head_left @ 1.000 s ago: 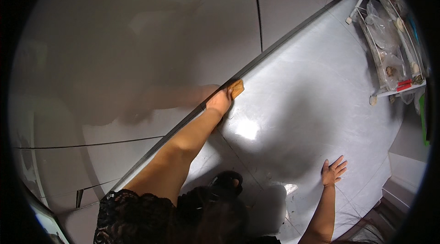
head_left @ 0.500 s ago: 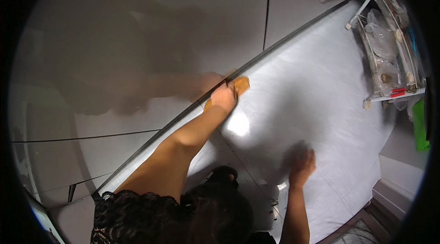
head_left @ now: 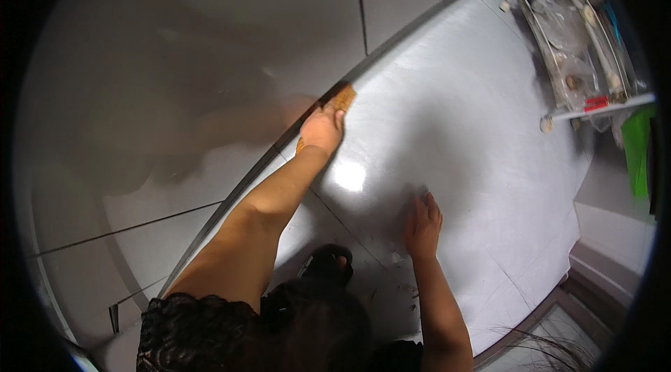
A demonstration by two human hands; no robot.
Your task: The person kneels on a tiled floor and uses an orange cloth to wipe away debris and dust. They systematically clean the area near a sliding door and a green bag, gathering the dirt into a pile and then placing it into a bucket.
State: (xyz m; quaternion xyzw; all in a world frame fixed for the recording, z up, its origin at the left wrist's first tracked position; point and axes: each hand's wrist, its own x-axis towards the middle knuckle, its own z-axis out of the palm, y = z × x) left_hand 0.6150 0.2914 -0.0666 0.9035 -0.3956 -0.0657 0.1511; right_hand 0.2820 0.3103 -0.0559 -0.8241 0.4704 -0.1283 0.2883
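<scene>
Orange-brown, flat, cloth-like pad (head_left: 344,98) lies just above the centre of the frame, its long axis slanting from lower left to upper right, in line with the dark narrow strip (head_left: 391,45) at the edge of the glossy pale-grey floor (head_left: 454,92). The person's left hand (head_left: 322,129) is pressed over its middle, gripping it, with both ends showing. The bare right hand (head_left: 423,224), fingers slightly parted and apparently holding nothing, is well apart toward lower right; whether it touches the floor I cannot tell.

Matt orange-brown pad (head_left: 343,98), glossy floor (head_left: 482,71)
</scene>
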